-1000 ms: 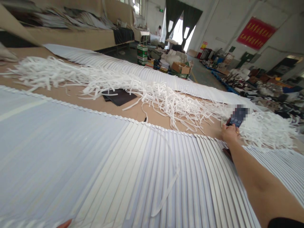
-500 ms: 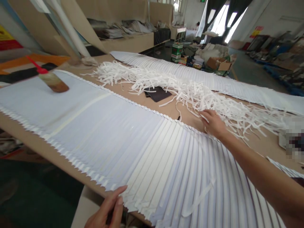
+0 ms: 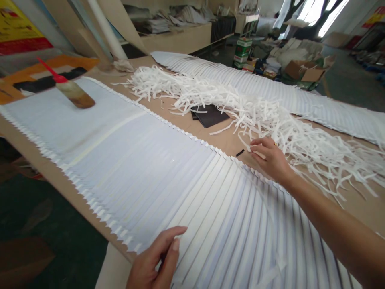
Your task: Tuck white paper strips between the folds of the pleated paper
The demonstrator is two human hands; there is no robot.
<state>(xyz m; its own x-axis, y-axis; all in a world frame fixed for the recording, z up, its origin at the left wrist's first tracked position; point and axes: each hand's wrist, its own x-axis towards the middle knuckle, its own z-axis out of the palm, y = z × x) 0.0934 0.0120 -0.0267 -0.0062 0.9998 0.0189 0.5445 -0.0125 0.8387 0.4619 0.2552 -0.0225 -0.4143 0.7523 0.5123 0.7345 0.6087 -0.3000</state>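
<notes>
A long panel of overlapping white strips (image 3: 141,160) lies across the table, its edges notched with small folded ends. My left hand (image 3: 156,259) is over the panel's near edge, with index finger stretched out and thumb just below it. Beyond the far edge, my right hand (image 3: 269,158) has its fingertips closed on the end of a thin white strip (image 3: 243,140) beside the loose pile of white strips (image 3: 270,116). One blurred, translucent strip (image 3: 275,267) lies over the panel's ribbed right part.
A glue bottle (image 3: 76,94) with a red nozzle lies on the panel's left part. Black sheets (image 3: 210,115) and a small black piece (image 3: 240,153) are on the brown table (image 3: 168,110). Another ribbed white panel (image 3: 255,84) stretches along the far side. Boxes (image 3: 305,71) stand on the floor behind.
My left hand has moved right and slightly up over the panel. My right hand stays by the pile, its fingers closer to a strip's end. The view has shifted.
</notes>
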